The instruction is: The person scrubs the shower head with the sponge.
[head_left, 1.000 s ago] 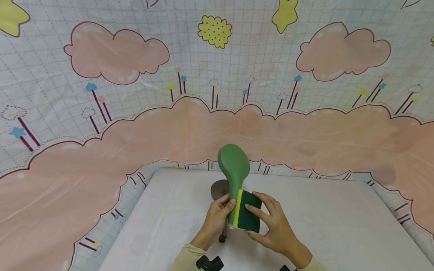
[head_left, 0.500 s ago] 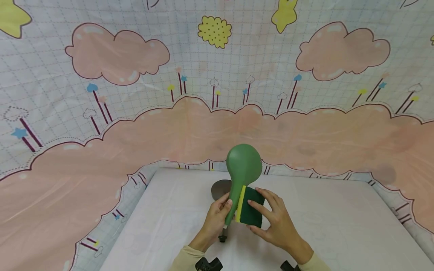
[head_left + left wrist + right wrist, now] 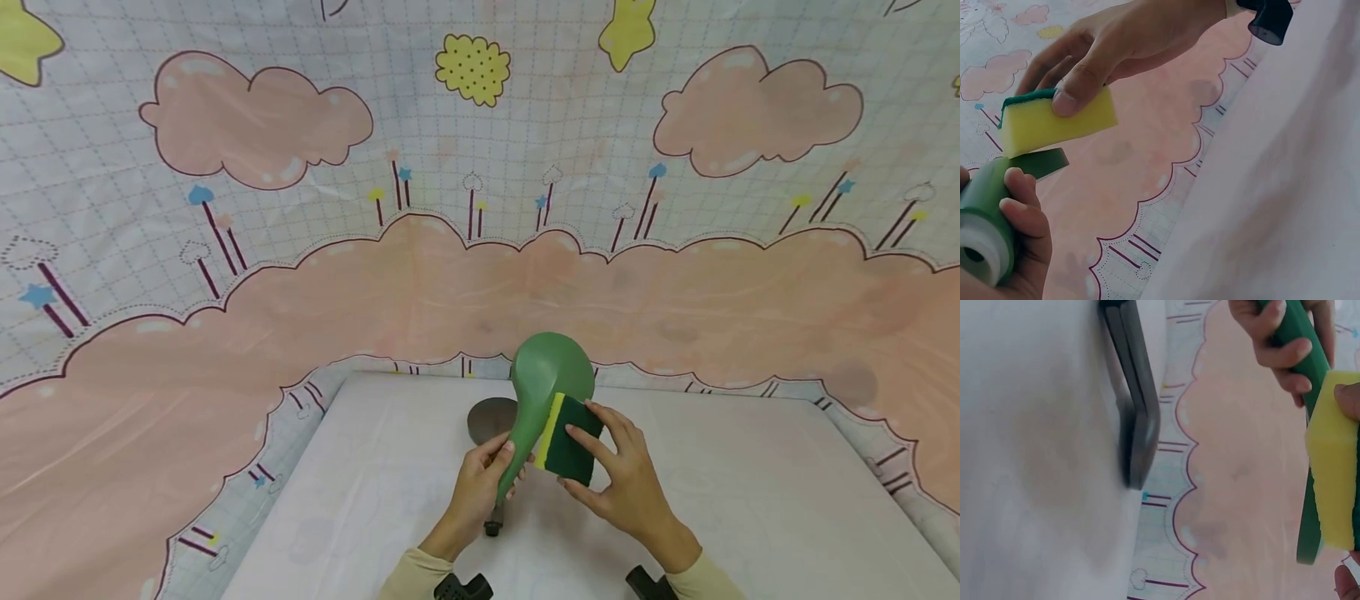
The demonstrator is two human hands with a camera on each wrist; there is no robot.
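Note:
My left hand grips a green shower head by its handle, the round head raised and leaning right. In the left wrist view the handle's hollow white end faces the camera. My right hand pinches a sponge by its edges between thumb and fingers. The sponge's dark green scouring side faces right, and its yellow side lies against the shower head's neck. The shower head's far face is hidden from the head view.
On the white table, behind the left hand, lies a grey handled thing with a round flat head and a black handle end. A cloud-patterned cloth hangs behind the table.
The sponge and right hand have moved up and right along the shower head, from handle to neck. The shower head has tilted to the right and turned, its rounded back showing wider.

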